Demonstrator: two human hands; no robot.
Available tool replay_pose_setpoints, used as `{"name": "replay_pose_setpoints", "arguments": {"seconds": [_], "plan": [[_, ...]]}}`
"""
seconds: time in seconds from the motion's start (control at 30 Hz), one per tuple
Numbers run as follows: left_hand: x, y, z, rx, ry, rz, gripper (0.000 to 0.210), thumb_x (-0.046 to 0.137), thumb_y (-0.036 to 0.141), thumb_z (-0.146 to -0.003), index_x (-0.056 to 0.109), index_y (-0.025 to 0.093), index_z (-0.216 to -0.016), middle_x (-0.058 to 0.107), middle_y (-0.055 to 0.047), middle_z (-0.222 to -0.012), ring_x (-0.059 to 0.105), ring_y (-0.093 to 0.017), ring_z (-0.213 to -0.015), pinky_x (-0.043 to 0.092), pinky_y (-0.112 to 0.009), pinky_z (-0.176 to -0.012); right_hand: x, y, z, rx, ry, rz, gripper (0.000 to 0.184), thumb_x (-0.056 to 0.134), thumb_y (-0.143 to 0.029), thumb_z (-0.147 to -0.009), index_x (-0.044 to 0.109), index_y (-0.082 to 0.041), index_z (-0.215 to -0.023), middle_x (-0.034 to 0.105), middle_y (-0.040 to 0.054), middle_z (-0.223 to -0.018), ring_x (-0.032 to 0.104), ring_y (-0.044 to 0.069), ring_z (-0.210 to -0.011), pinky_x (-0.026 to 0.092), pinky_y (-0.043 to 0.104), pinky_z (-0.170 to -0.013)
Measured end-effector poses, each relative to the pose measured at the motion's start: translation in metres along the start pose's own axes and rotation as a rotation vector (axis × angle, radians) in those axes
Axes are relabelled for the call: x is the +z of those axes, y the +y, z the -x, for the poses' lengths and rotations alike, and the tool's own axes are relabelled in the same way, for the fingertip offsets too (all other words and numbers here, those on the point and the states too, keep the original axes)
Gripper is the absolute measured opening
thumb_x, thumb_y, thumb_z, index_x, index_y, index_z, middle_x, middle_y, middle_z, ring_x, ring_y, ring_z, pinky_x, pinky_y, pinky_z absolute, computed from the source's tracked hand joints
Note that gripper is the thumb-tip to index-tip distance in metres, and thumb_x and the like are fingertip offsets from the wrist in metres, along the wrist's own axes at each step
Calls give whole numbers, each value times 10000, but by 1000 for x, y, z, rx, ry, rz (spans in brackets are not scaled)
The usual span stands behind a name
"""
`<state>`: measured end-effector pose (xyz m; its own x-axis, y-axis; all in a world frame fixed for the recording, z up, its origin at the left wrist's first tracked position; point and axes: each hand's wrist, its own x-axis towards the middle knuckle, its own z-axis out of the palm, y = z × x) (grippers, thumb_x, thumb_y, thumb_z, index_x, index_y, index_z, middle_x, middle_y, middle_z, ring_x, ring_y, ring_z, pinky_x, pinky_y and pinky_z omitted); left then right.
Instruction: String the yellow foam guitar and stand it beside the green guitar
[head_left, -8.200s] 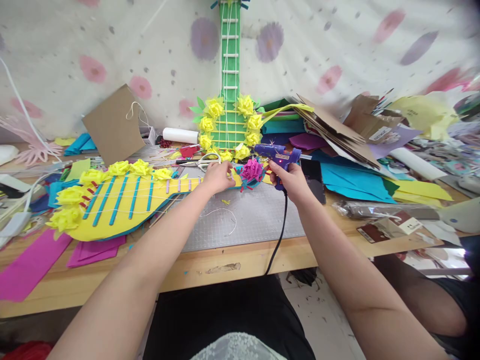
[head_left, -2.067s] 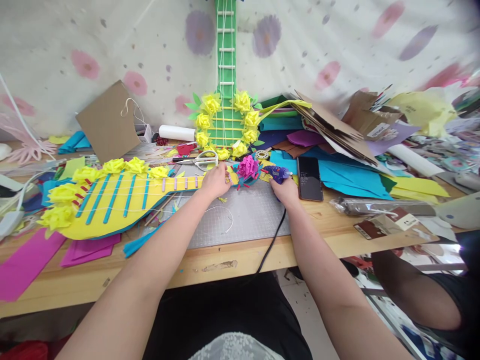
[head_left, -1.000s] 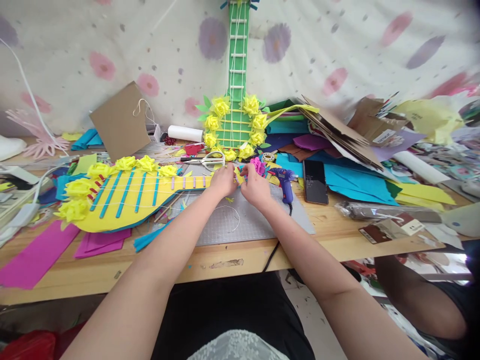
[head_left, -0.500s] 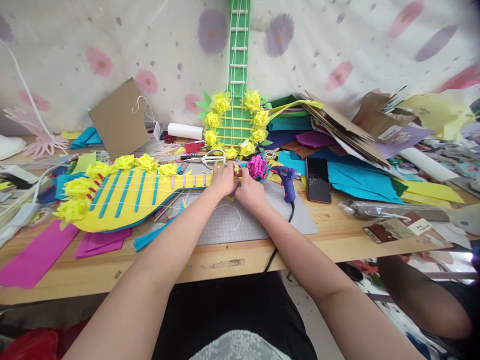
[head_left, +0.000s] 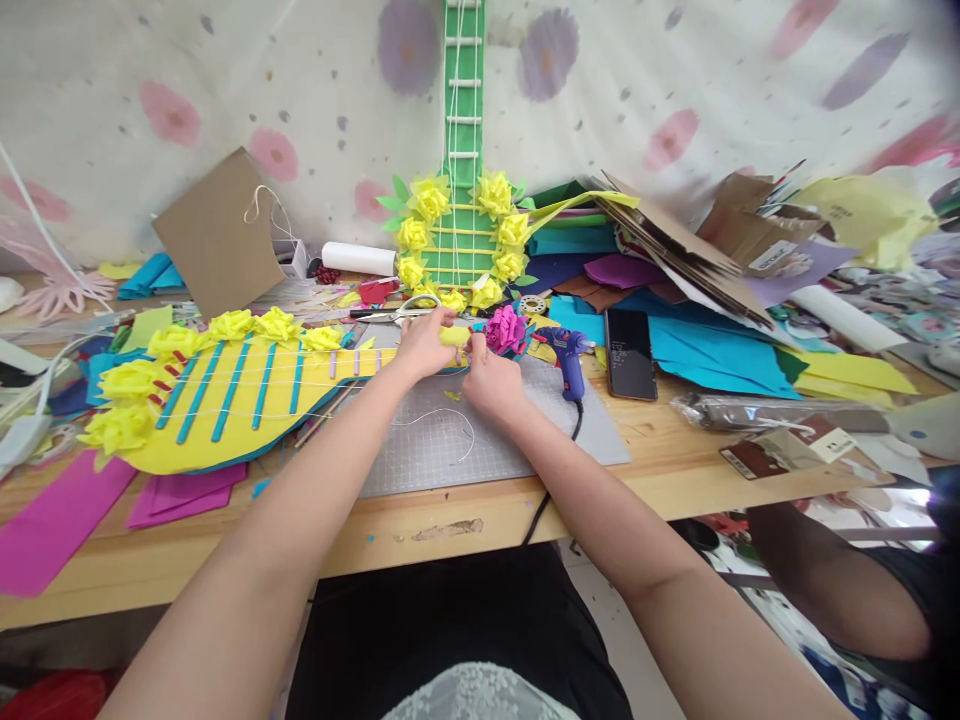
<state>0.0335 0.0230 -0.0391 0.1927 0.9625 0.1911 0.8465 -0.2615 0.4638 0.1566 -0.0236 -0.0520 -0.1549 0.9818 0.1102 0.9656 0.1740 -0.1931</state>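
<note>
The yellow guitar [head_left: 225,400] lies across the table [head_left: 652,450], its neck passing beneath the left hand [head_left: 427,352], whose grip cannot be determined. The right hand [head_left: 491,382] is bent at the neck's end near the magenta flower [head_left: 505,330]; whether its fingers are closed on anything cannot be determined. A blue glue gun [head_left: 570,365] rests beside the phone [head_left: 630,355].
</note>
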Motion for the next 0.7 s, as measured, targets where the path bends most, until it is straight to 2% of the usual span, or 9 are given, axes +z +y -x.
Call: {"name": "replay_pose_setpoints", "arguments": {"seconds": [0.1,0.17,0.3,0.5,0.7], "plan": [[-2,-6,-8,-15,53,-143,223,531,245,-730,637,226,-925,629,-53,-1044,509,-236,-1080,309,-397,-997,-1,0,0,-4,-16,21,357,343,-148,-813,344,-147,-1170,609,152,-1072,627,217,-841,449,306,-675],[0,-7,-12,-2,50,-224,188,517,271,-748,676,221,-835,623,-78,-1002,503,-261,-1063,320,-415,-981,-1,0,0,-6,-18,22,350,341,-144,-810,348,-149,-1160,612,145,-1063,627,216,-830,447,306,-670],[4,-6,-13,84,12,-276,226,493,246,-747,705,234,-823,615,-74,-993,483,-262,-1067,284,-433,-1012,-1,1,0,-11,-1,9,350,340,-133,-797,356,-150,-1147,623,124,-1035,628,217,-806,441,301,-651],[1,-6,-4,253,-13,-322,303,468,153,-707,708,233,-874,607,-50,-982,448,-239,-1102,90,-455,-1113,-2,1,0,-10,-20,-18,340,350,-141,-796,360,-157,-1136,629,120,-991,628,219,-814,437,302,-652],[0,-6,2,325,-44,-274,319,433,142,-735,714,239,-852,611,-68,-993,432,-260,-1121,37,-500,-1118,-3,1,1,-6,-31,-8,346,340,-129,-796,371,-148,-1140,632,127,-1004,623,220,-842,434,296,-673]]}}
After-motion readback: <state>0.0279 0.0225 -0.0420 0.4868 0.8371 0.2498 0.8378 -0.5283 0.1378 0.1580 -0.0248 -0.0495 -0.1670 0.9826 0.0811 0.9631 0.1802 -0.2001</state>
